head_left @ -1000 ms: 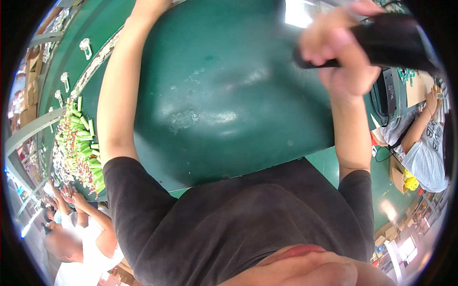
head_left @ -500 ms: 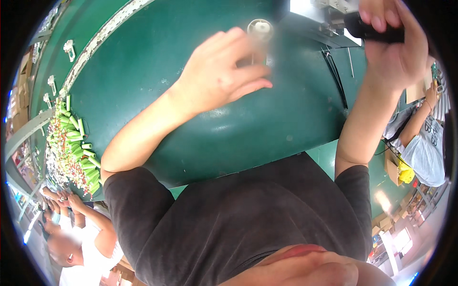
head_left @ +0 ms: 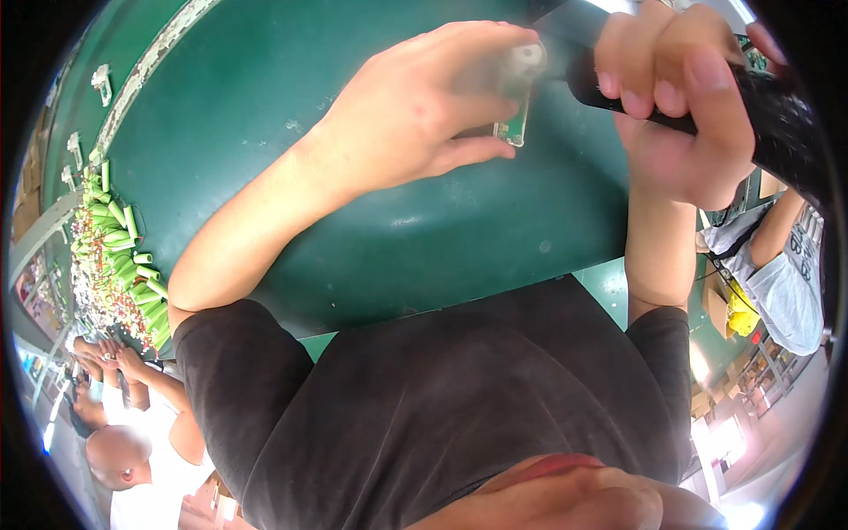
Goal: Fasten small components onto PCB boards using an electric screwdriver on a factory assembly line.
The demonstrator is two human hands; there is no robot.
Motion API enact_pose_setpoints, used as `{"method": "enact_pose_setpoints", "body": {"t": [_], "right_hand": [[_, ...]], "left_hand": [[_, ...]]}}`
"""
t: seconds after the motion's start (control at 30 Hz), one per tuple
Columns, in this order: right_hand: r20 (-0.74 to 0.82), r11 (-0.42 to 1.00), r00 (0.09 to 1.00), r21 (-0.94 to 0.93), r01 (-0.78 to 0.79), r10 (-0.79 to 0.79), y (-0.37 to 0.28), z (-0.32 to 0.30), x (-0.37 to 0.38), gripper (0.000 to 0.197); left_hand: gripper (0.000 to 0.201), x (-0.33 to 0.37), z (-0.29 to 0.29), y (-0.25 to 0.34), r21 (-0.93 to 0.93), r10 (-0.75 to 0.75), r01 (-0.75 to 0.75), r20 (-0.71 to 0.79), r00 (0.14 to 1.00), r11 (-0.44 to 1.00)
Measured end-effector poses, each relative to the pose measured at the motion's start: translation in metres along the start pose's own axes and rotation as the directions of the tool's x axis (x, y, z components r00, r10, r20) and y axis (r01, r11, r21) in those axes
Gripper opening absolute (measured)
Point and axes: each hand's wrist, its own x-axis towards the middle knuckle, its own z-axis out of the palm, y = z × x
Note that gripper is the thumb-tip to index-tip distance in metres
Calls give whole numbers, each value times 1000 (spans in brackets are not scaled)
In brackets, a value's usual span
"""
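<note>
We pinch the small green board (head_left: 512,131) in our left hand (head_left: 415,115) while our right hand (head_left: 676,106), at three o'clock, grips the black tool (head_left: 768,115), which next needs careful tip alignment.

Brightly and evenly lit from overhead, with soft glare on the green table (head_left: 291,115) below the left hand (head_left: 415,110). Motion-blurred near its fingertips; strongly bent and vignetted black toward the rim.
</note>
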Motion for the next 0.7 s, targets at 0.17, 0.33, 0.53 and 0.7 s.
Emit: {"method": "enact_pose_setpoints", "body": {"t": [0.17, 0.33, 0.53, 0.7], "right_hand": [[133, 995, 989, 90, 52, -64, 18, -6, 1, 46], [375, 980, 911, 161, 118, -171, 24, -25, 18, 47], [710, 902, 576, 413, 126, -405, 52, -48, 54, 48], [401, 970, 897, 218, 103, -185, 18, -63, 24, 22]], "left_hand": [[31, -1, 3, 1, 15, 13, -13, -26, 1000, 1000], [31, 6, 6, 3, -16, 46, -47, -30, 998, 999], [19, 9, -4, -13, 504, 491, -421, -6, 871, 754], [26, 6, 15, -33, 463, 544, -473, -24, 839, 750]]}}
